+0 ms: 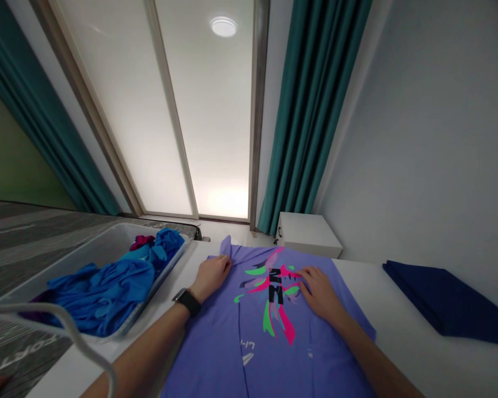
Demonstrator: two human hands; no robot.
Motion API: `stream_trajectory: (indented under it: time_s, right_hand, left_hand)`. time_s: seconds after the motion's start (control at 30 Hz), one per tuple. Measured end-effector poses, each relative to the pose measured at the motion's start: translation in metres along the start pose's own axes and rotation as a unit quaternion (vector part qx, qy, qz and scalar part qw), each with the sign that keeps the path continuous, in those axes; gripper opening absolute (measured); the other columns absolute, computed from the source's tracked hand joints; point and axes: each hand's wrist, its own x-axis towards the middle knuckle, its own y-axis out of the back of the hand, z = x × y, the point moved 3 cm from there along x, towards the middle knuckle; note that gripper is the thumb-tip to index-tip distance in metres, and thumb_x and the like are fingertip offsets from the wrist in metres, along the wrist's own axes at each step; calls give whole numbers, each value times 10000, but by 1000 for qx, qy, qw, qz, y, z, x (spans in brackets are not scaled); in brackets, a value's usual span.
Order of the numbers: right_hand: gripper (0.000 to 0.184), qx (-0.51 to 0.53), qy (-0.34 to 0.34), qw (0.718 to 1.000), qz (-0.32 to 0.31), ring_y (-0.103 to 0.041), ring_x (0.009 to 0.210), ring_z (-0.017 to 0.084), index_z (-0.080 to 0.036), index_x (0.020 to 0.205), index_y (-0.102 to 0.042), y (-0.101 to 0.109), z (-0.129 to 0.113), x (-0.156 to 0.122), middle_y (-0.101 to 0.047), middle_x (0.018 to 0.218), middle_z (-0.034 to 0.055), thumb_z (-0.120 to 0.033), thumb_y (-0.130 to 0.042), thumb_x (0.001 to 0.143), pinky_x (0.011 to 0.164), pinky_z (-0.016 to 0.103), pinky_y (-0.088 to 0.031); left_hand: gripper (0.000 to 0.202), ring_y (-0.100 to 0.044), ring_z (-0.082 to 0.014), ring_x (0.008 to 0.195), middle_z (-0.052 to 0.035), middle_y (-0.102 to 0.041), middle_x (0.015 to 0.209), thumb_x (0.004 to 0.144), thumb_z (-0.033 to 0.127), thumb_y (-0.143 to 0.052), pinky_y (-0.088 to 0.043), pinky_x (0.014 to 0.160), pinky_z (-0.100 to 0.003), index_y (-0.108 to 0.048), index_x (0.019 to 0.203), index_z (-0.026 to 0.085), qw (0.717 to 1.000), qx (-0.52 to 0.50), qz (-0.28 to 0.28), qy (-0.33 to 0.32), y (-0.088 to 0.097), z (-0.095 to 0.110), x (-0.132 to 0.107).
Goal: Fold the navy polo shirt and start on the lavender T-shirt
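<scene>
A purple T-shirt (pixel 216 342) with a pink, green and black print is spread over the white table, its lower part running out of view at the bottom. My left hand (pixel 213 275), with a dark watch on the wrist, is closed on the shirt's far left edge, where a fold of cloth stands up above the fingers. On the right side of the print lies my right hand (pixel 318 290), palm down with the fingers stretched out over the cloth. It grips nothing.
Left of the white table (pixel 359 276), a white plastic bin (pixel 103 243) holds crumpled blue clothes (pixel 108 287) and a dark red piece. A folded navy cloth (pixel 448 301) lies at right. Beyond stand a white cabinet (pixel 307 229) and teal curtains (pixel 315 110). A pale curved tube (pixel 72 331) crosses lower left.
</scene>
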Motion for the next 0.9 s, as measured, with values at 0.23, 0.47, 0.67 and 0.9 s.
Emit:
stream_trajectory:
  time_s: [0.23,0.47,0.67,0.9]
  right_hand:
    - [293,-6,3,1000,6,-523,1051,237,-207,1136,-622,0,0,0,-609,1116,97,-203,-411,933,930,376,-392]
    - [287,-20,-8,1000,-9,-529,1057,231,-215,1151,-628,5,-5,2,-614,1122,94,-201,-452,925,931,362,-401]
    - [282,42,-22,999,-9,-541,1066,211,-214,1135,-640,9,12,5,-637,1108,79,-202,-438,938,957,355,-402]
    - [299,-24,-116,993,25,-571,1024,205,-204,1085,-673,20,73,14,-662,1063,78,-204,-411,940,937,334,-414]
  left_hand:
    - [201,-671,-200,869,-40,-723,959,956,300,-444,-407,684,-258,-630,952,223,996,-78,6,45,-9,-3,-3]
    - [220,-671,-198,852,-35,-718,944,957,314,-431,-401,662,-255,-632,969,226,996,-74,11,43,-10,-3,-2]
    - [240,-669,-198,846,-35,-718,937,963,336,-413,-398,646,-249,-626,985,228,997,-59,-5,43,-13,-5,-1]
    - [253,-667,-196,811,-32,-718,917,961,352,-398,-371,605,-249,-621,987,235,998,-54,-6,41,-14,-7,1]
